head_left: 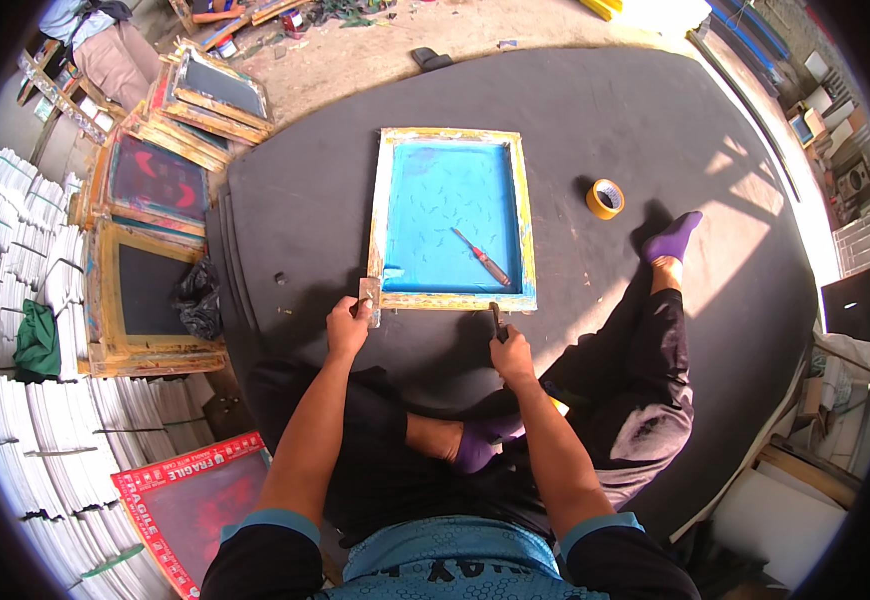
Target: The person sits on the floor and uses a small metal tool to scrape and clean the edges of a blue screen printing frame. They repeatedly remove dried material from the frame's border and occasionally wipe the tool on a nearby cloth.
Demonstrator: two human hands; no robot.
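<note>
In front of me a paint-stained wooden screen-printing frame (528, 230) with blue mesh (445, 200) lies on the dark padded surface. A slim tool with a red-and-dark handle (493, 270) rests across the mesh, among small dark marks. At the frame's near left corner, my left hand (347, 328) is closed on a small flat rectangular plate (371, 302); its exact kind I cannot tell. My right hand (512, 357) is wrapped round a dark-handled tool (496, 318), whose tip points at the frame's near edge. Its working end is too small to make out.
A yellow tape roll (605, 199) sits right of the frame, near my purple-socked foot (673, 240). More screen frames (155, 180) are stacked at left, beside a black plastic bag (198, 300) and bundled white paper stacks (15, 250). Another person (105, 50) is at far left.
</note>
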